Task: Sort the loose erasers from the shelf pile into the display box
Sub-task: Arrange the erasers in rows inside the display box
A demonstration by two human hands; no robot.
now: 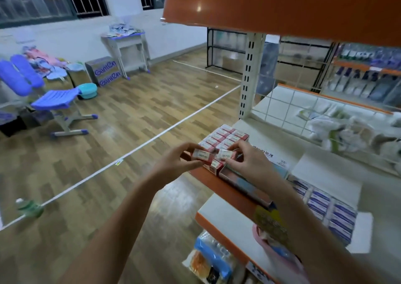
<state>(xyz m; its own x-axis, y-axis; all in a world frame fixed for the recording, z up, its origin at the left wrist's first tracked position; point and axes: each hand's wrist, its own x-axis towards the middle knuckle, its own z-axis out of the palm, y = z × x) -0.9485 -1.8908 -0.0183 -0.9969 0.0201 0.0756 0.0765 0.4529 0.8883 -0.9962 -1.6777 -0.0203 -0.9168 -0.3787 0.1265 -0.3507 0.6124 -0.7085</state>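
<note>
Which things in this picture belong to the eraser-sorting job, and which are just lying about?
Job:
left hand, holding an eraser
right hand, holding another eraser
display box with rows of erasers

Lying about:
blue chair
teal basin
cardboard box
green bottle

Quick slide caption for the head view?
Left hand and right hand each hold an eraser over the display box.
</note>
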